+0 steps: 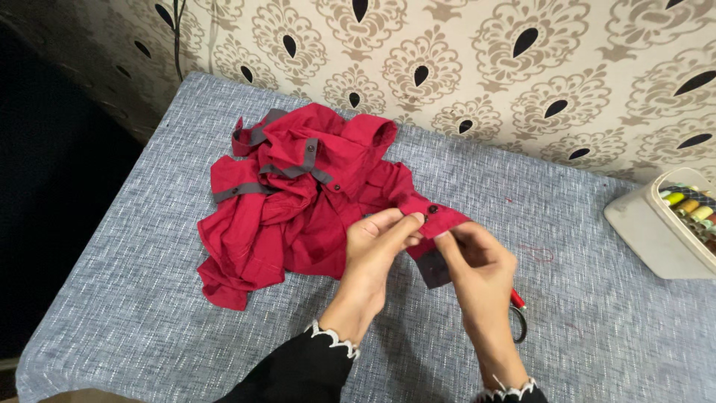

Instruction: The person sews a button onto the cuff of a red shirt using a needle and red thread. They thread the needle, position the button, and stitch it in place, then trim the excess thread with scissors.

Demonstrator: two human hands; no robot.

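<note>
Left hand [377,239] and right hand [477,261], fingers pinched on buttoned cuff [436,218] of crumpled red shirt [291,201], mid-table; cream thread box [656,231] far right, red-handled scissors [517,313] near right wrist.

1. There is only one view. It comes from a camera worn on the person's head.
2. It looks down and forward, over the person's own arms, onto the grey worktop [134,298].
3. It faces the patterned wall [477,67] at the far side of the worktop.
4. It sits close. The two hands fill the lower middle of the view, and the black sleeves [298,373] run off the bottom edge.
5. The worktop's left edge shows, with dark space beside it. The right side is cut off, so the pale box [649,231] of thread spools shows only in part.
6. No second view is here, so nothing is shared between views.
</note>
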